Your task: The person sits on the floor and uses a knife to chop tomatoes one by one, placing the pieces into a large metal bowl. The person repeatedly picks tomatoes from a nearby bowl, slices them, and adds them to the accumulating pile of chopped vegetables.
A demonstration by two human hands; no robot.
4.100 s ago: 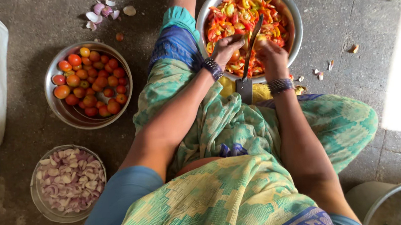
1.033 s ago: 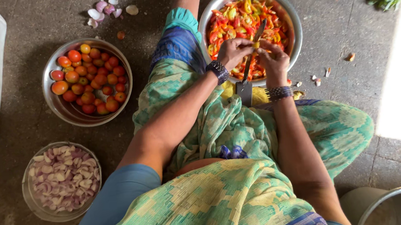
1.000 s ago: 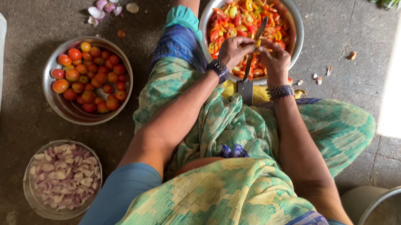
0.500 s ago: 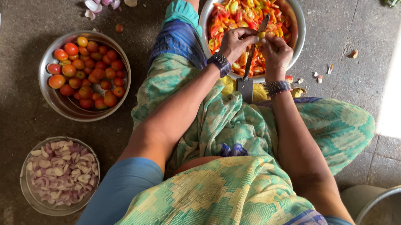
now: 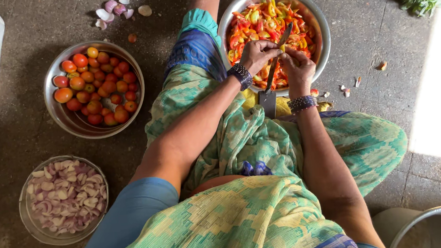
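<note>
1. The floor (image 5: 36, 147) carries everything; the person sits on it with the work held over the far bowl, and keeping it there should let every cut piece drop inside and not onto the lap.
2. The steel bowl of cut tomato pieces (image 5: 323, 44) stands at the far edge of the floor, right of the bent knee. It looks nearly full, so pieces are best released low and toward its middle.
3. The bowl of whole tomatoes (image 5: 62, 117) sits well apart to the left, and the bowl of chopped onion (image 5: 28, 220) nearer the person on that side.
4. The upright blade (image 5: 283, 41) rises from a base at the lap (image 5: 267, 101); pushing the fruit steadily onto its edge, fingertips behind the edge, seems the safe way.
5. The left hand (image 5: 257, 54) is curled, its grip pinched at the blade; the right hand (image 5: 294, 67) is closed likewise.
6. The small yellowish tomato piece (image 5: 281, 49) is pinched between both hands against the blade, over the bowl's near half.
</note>
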